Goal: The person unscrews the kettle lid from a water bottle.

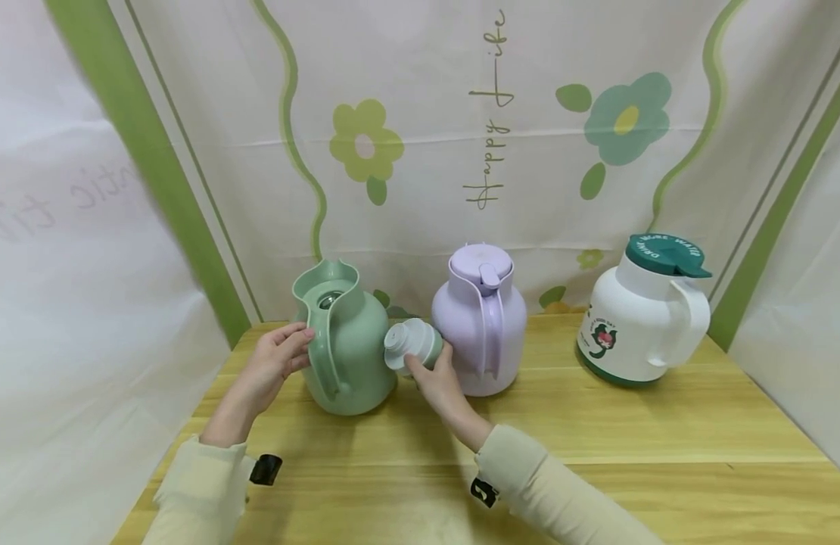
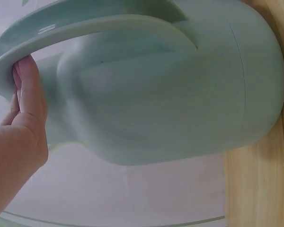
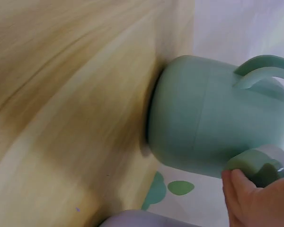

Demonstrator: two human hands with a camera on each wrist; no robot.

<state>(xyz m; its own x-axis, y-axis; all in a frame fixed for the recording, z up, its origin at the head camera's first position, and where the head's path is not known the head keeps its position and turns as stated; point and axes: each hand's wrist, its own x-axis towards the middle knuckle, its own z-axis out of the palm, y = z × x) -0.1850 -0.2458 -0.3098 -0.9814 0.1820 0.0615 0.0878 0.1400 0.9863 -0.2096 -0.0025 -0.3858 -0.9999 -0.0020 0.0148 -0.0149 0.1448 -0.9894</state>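
Note:
A green thermos jug point(image 1: 355, 356) stands on the table, its top uncovered so that a round mouth shows inside the spouted collar. My left hand point(image 1: 280, 359) holds the upper part of its handle point(image 1: 322, 356) with the fingertips, seen closer in the left wrist view. Between this jug and the purple thermos jug point(image 1: 484, 325), my right hand point(image 1: 437, 378) grips a thermos lid point(image 1: 413, 344), tilted with its white stopper side facing up and left. The lid's green side point(image 3: 251, 163) shows in the right wrist view, overlapping the green jug's body there.
A white thermos jug point(image 1: 638, 325) with a dark green lid point(image 1: 667, 254) stands at the right, handle toward the right. The purple jug has its lid on. Behind the wooden table point(image 1: 597, 431) hangs a white curtain point(image 1: 434, 68) with printed flowers.

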